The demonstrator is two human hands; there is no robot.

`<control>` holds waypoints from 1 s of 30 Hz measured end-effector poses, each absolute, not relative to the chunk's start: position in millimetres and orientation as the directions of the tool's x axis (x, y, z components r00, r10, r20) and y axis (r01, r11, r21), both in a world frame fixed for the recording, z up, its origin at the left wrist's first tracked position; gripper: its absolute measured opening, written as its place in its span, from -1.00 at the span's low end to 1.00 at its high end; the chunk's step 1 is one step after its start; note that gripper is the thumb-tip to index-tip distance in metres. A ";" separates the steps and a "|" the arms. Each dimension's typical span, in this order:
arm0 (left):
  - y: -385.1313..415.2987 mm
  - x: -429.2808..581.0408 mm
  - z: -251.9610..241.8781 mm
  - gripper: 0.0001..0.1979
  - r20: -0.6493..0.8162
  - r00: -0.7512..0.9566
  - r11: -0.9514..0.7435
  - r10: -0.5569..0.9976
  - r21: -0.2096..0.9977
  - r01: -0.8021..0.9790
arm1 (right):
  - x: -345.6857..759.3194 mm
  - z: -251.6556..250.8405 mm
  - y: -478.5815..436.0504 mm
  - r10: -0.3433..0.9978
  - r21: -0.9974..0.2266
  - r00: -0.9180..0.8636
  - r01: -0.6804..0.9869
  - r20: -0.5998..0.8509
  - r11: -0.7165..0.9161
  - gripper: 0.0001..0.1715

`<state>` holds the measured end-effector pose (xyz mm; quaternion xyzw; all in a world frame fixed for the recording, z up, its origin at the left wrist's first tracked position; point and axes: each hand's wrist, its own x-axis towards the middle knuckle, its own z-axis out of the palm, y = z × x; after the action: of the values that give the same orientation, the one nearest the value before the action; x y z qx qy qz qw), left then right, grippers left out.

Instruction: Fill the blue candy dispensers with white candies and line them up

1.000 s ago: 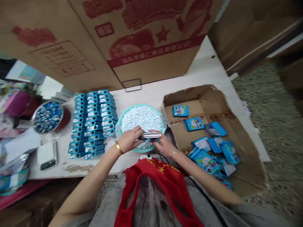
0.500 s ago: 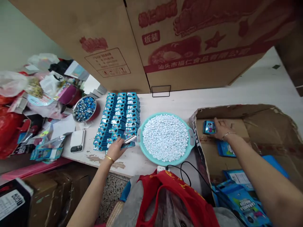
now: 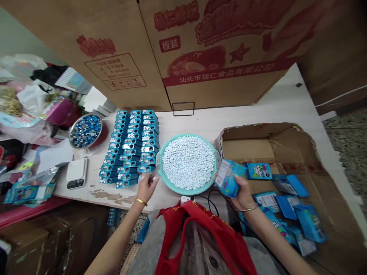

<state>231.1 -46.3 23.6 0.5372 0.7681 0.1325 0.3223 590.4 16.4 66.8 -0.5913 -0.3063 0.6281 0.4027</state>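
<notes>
My left hand [image 3: 146, 187] is closed on a slim, shiny metal tool [image 3: 155, 173], at the left rim of a turquoise basin [image 3: 187, 193]. The tool's full shape cannot be made out. Small white candies [image 3: 187, 162] fill the basin. Just left of this hand, small blue boxes [image 3: 129, 152] stand in three rows, many with white candies showing at their round holes. My right hand [image 3: 243, 193] grips a blue packet [image 3: 231, 177] with a white label panel, held up between the basin and an open carton [image 3: 246, 149]. Motion blurs the packet a little.
Several blue packets [image 3: 268, 200] lie inside the open carton. A bowl of blue and silver pieces [image 3: 87, 131] and a white scale [image 3: 77, 172] stand at left, near a heap of bags [image 3: 31, 99]. Tall cardboard boxes [image 3: 126, 49] form the back. A black cable [image 3: 210, 198] runs near the basin.
My right hand has come out of the carton, moving left towards the basin with a blue packet. My left hand still holds the metal tool; the blue box beneath it is no longer there. The view has shifted right.
</notes>
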 end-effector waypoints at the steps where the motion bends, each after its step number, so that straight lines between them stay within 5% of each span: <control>1: -50.0 243.7 22.1 -0.62 -0.365 -0.240 0.420 0.899 0.568 0.708 | 584.2 61.5 4.8 0.865 -0.862 0.043 -0.121 -0.499 -0.491 -0.41; 6: -45.9 277.0 24.1 -0.69 -0.231 -0.189 0.292 0.955 0.598 0.746 | 606.5 29.6 -2.8 0.915 -0.917 0.225 0.142 -0.336 -0.372 -0.35; 10: -19.2 271.6 39.5 -0.82 -0.371 0.137 0.077 0.918 0.507 0.858 | 653.2 18.5 39.2 0.901 -0.861 0.420 0.415 -0.107 -0.296 -0.25; 15: 12.3 282.1 30.5 -0.88 -0.560 0.225 -0.054 0.798 0.305 0.951 | 681.2 32.4 84.0 0.886 -0.791 0.462 0.532 -0.029 -0.303 -0.08; 19: 32.4 325.5 0.0 -0.82 -0.570 0.209 -0.068 0.795 0.259 0.964 | 661.2 36.3 79.4 0.915 -0.847 0.384 0.440 -0.121 -0.297 -0.04; 22: 44.6 358.2 -18.4 -0.79 -0.522 0.176 -0.019 0.835 0.292 0.956 | 641.0 34.0 63.2 0.913 -0.936 0.366 0.224 -0.179 -0.273 -0.08; 30: 49.6 378.0 -25.3 -0.80 -0.369 0.172 0.093 0.913 0.602 0.793 | 615.9 49.8 34.0 0.885 -0.893 0.174 -0.217 -0.433 -0.394 -0.44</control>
<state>378.0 49.6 -25.3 0.6684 0.6383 0.0805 0.3732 615.9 34.0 49.8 -0.6010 -0.2778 0.5797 0.4750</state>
